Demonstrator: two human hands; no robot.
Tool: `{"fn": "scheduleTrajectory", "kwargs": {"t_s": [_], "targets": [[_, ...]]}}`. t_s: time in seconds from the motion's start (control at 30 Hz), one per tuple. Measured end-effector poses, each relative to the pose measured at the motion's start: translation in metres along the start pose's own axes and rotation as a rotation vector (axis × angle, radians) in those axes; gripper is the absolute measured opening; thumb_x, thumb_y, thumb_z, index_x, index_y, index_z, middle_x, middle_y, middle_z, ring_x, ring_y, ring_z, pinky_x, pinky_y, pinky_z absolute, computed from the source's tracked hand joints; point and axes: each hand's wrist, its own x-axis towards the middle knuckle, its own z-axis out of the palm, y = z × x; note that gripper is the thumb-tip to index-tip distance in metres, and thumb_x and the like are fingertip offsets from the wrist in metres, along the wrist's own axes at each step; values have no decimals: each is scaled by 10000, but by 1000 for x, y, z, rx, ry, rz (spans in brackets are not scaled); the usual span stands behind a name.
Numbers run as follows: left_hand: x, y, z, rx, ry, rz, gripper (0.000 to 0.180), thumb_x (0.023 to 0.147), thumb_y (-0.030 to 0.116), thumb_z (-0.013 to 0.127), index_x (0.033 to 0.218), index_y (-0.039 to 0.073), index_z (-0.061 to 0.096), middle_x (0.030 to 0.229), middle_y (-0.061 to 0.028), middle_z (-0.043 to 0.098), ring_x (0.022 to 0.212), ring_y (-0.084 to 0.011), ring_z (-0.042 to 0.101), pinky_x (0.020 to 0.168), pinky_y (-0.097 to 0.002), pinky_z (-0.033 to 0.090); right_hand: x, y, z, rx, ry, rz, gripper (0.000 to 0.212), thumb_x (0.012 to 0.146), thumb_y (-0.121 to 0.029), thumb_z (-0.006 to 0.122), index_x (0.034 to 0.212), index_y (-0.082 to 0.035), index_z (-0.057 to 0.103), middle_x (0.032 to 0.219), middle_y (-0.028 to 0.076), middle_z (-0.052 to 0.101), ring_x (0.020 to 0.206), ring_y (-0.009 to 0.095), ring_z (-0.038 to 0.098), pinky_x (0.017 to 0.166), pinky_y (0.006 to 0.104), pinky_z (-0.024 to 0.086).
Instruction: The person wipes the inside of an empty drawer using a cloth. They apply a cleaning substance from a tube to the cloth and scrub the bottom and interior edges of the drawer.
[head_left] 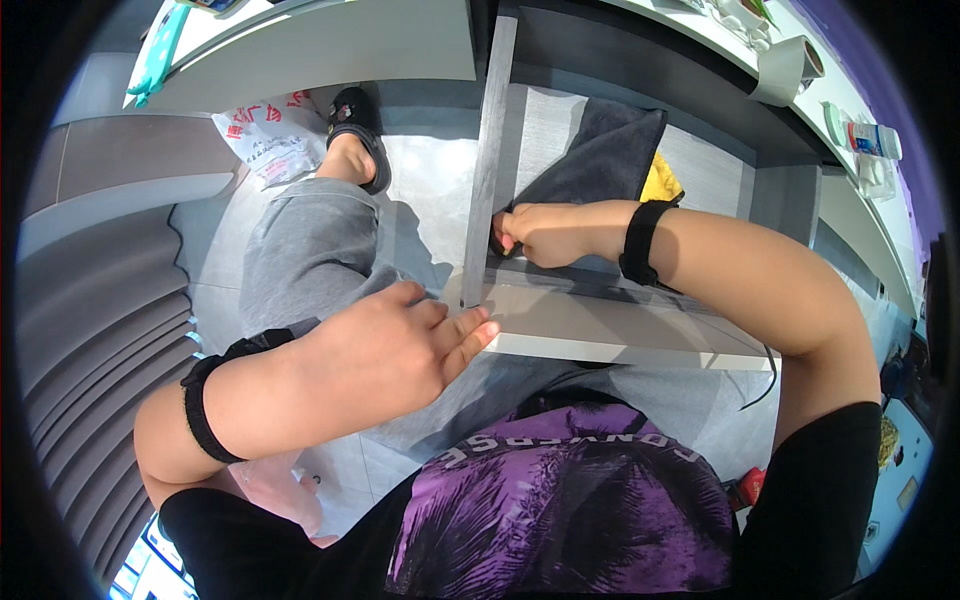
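Note:
A drawer (640, 338) with grey inner walls stands pulled out before me. Inside it lies a dark grey cloth (590, 160), folded, with a yellow underside showing at its right corner. My right hand (553, 234) reaches into the drawer, its fingers closed on the cloth's near left corner beside the left wall. My left hand (425, 340) is at the drawer's front left corner, palm down. Its fingers stretch over the front panel's top edge and touch it; the thumb is hidden. Both wrists wear black straps.
White desktops (330, 45) run above on the far side. A paper roll (795, 70) and a bottle (872, 140) stand on the right one. A printed plastic bag (270, 140) lies on the floor by my foot. A dark cable (765, 380) hangs by the drawer's right end.

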Motion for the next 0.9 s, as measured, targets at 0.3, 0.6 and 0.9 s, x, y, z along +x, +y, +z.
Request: {"fn": "scheduleTrajectory", "kwargs": {"t_s": [0.3, 0.6, 0.9], "targets": [[0, -1, 5, -39, 63, 6, 483, 744, 71, 507, 1206, -66, 483, 1153, -124, 574, 894, -178, 602, 812, -302, 450, 3, 8, 9, 87, 4, -225, 280, 684, 65, 454, 938, -52, 454, 839, 135, 545, 830, 347, 546, 685, 389, 424], [1, 0, 7, -26, 88, 5, 484, 731, 70, 522, 1194, -67, 494, 1087, -107, 598, 852, -164, 599, 806, -290, 443, 3, 20, 16, 99, 15, -312, 487, 661, 107, 451, 1113, -61, 381, 883, 165, 526, 869, 362, 539, 731, 389, 424], [2, 0, 5, 27, 118, 33, 465, 736, 63, 516, 1173, -93, 490, 1064, -140, 606, 727, -169, 589, 647, -267, 444, 8, 15, 12, 116, -120, -170, 530, 678, 104, 459, 1172, -59, 355, 950, 201, 538, 963, 348, 531, 782, 382, 416]]}}
